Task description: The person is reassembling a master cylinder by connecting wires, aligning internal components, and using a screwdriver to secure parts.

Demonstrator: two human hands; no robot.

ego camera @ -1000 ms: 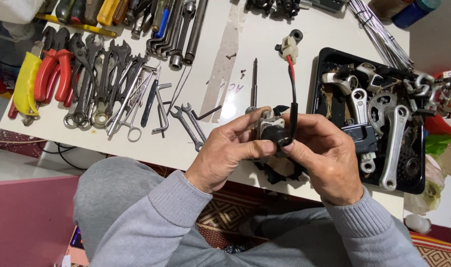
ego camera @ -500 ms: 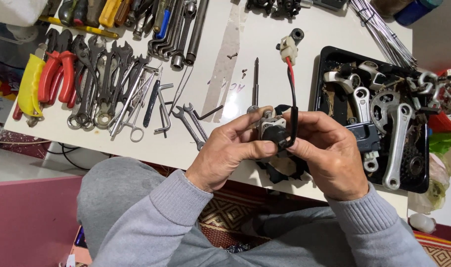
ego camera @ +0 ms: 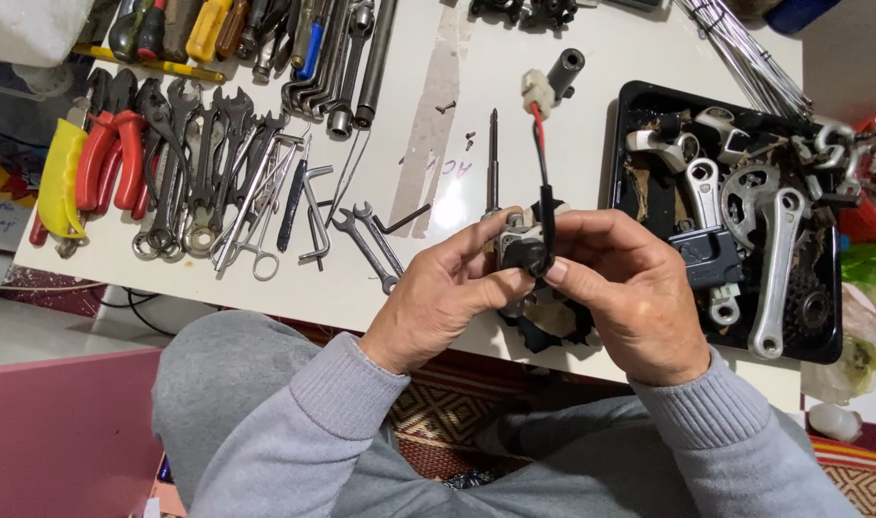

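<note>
Both hands met over the near edge of the white table [ego camera: 572, 125], pinching one small black part [ego camera: 524, 251] between them. The left hand [ego camera: 448, 297] closed around its near side, thumb and fingers curled narrow, while the right hand [ego camera: 630, 293] gripped it from the other side with the fingertips [ego camera: 557, 272] pressed to its face; holding it from both sides kept it steady and raised toward the eyes. A black lead [ego camera: 545, 182] ran up from the part, turned red, and ended in a pale plug [ego camera: 537, 92] lying on the table beyond the hands. A thin screwdriver [ego camera: 493, 158] lay just left of that lead, its handle end hidden by the left hand, possibly held too. Left of the part, well apart, wrenches [ego camera: 217, 163] and red pliers [ego camera: 112, 158] lay in a row. Right of it stood a black tray [ego camera: 639, 105] of cranks and sprockets, close to the right hand. Bare tabletop remained between the screwdriver and the wrenches, the widest free stretch near the part.
</note>
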